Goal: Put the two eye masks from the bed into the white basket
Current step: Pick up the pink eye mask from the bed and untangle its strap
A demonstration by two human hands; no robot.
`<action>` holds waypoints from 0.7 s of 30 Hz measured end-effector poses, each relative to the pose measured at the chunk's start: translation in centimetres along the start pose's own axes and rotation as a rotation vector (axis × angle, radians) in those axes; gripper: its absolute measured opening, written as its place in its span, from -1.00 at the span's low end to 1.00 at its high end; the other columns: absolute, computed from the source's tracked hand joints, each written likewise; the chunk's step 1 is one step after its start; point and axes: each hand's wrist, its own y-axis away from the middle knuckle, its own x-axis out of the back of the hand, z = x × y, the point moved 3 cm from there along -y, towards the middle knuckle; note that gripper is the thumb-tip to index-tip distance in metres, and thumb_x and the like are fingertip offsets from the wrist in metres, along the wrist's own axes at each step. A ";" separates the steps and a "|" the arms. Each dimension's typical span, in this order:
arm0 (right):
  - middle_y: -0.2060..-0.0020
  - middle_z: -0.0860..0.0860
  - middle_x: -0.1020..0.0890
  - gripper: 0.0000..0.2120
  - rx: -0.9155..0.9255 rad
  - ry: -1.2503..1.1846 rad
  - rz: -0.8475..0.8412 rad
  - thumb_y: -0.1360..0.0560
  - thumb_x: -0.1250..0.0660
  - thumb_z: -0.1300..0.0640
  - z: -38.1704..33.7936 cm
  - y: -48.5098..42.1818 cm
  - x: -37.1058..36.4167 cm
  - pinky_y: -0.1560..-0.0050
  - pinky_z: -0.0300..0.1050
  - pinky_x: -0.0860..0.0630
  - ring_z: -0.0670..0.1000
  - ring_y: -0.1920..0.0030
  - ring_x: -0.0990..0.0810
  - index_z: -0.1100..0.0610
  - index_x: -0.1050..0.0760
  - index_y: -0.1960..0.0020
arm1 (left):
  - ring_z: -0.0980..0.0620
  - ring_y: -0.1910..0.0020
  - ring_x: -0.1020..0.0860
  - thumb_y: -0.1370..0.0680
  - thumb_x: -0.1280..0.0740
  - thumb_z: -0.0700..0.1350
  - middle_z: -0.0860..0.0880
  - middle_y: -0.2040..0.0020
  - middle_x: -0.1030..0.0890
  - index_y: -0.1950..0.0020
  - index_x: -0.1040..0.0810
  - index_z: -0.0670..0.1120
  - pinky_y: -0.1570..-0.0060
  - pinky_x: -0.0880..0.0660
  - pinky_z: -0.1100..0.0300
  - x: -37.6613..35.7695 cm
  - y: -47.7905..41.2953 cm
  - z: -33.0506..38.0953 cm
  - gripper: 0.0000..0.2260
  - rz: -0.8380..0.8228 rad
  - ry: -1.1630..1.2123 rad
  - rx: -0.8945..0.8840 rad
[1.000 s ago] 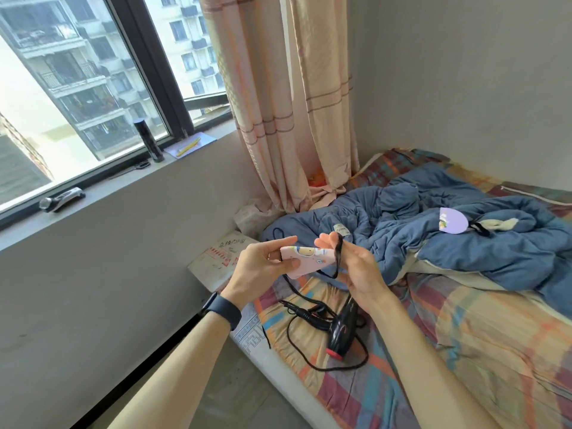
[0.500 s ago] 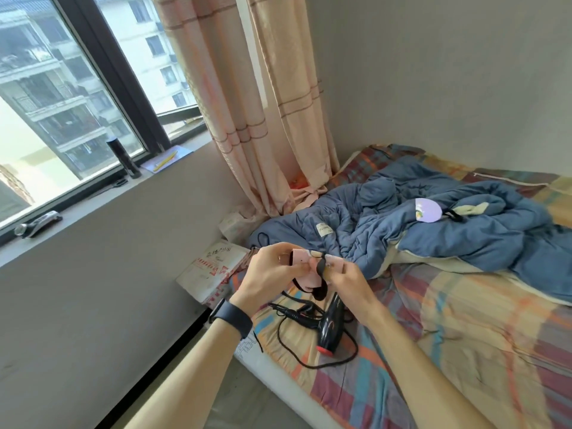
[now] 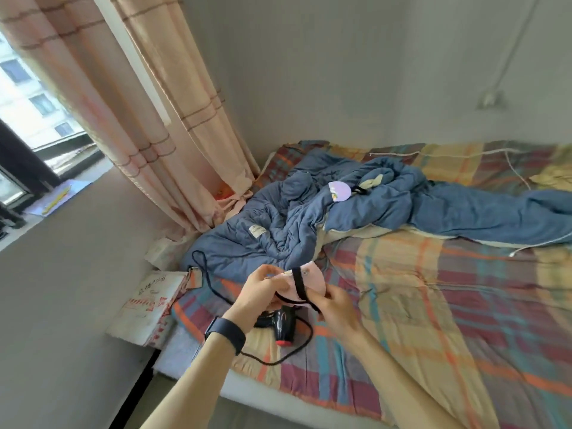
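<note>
Over the plaid bed [image 3: 433,305] we are holding the pink eye mask [image 3: 309,281] — left hand [image 3: 263,292] pinching its soft, light pad, right hand [image 3: 334,308] closed on the black strap [image 3: 298,281] — judging the pad the surer hold, while the lilac eye mask [image 3: 340,192] is lying on the blue quilt [image 3: 418,212].

Daylight poured through the overexposed window [image 3: 28,97] at left; motion blur softened the room, and wide-angle distortion bent its edges.

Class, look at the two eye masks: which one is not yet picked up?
The purple eye mask, lying on the crumpled blue quilt far up the bed. The pink eye mask is held between the left hand and right hand.
</note>
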 end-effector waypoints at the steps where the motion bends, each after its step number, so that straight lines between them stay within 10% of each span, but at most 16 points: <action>1: 0.57 -0.19 -0.53 -0.72 0.025 0.042 0.046 -0.27 -0.40 -0.20 0.0 0.8 0.8 0.40 -0.21 -0.37 -0.14 0.47 -0.46 0.02 -0.53 0.33 | 0.03 0.40 -0.62 -0.48 -0.36 -0.27 -0.06 0.29 -0.62 -0.04 -0.54 -0.10 0.49 -0.49 0.26 -0.2 0.0 0.0 -0.83 -0.058 -0.112 0.002; 6: 0.45 -0.13 -0.59 -0.84 0.124 0.145 -0.047 -0.33 -0.39 -0.14 -0.4 5.6 1.9 0.33 -0.17 -0.36 -0.15 0.40 -0.49 -0.06 -0.56 0.26 | 0.11 0.26 -0.53 -0.49 -0.43 0.11 0.01 0.23 -0.64 0.06 -0.67 0.02 0.22 -0.47 0.15 -2.0 1.1 0.6 -0.82 -0.244 -0.591 -0.363; 12: 0.50 -0.11 -0.46 -0.66 0.247 0.216 0.282 -0.45 -0.42 -0.16 1.5 12.5 5.5 0.37 -0.30 -0.29 -0.14 0.44 -0.40 0.05 -0.47 0.33 | -0.05 0.24 -0.55 -0.52 -0.45 -0.07 -0.14 0.20 -0.63 0.17 -0.67 -0.08 0.21 -0.45 0.10 -2.1 3.2 -1.1 -0.89 -0.281 -0.003 -0.256; 17: 0.35 -0.10 -0.65 -0.93 0.164 -0.209 0.411 -0.54 -0.41 0.16 4.0 17.0 5.9 0.24 -0.17 -0.50 -0.05 0.28 -0.61 0.12 -0.55 0.11 | -0.14 0.18 -0.62 -0.53 -0.42 0.03 -0.15 0.11 -0.70 0.04 -0.63 -0.10 0.20 -0.53 0.01 -6.7 6.9 -4.3 -0.80 -0.317 -0.118 -0.330; 21: 0.11 -0.12 -0.74 -0.65 0.124 -0.426 0.499 -0.46 -0.50 0.18 4.7 19.4 6.8 0.26 -0.23 -0.62 -0.10 0.14 -0.74 0.10 -0.46 -0.17 | -0.17 0.05 -0.65 -0.47 -0.41 0.14 -0.13 0.07 -0.70 0.07 -0.62 0.04 0.05 -0.59 -0.14 -10.2 9.3 -5.1 -0.81 -0.366 -0.137 -0.371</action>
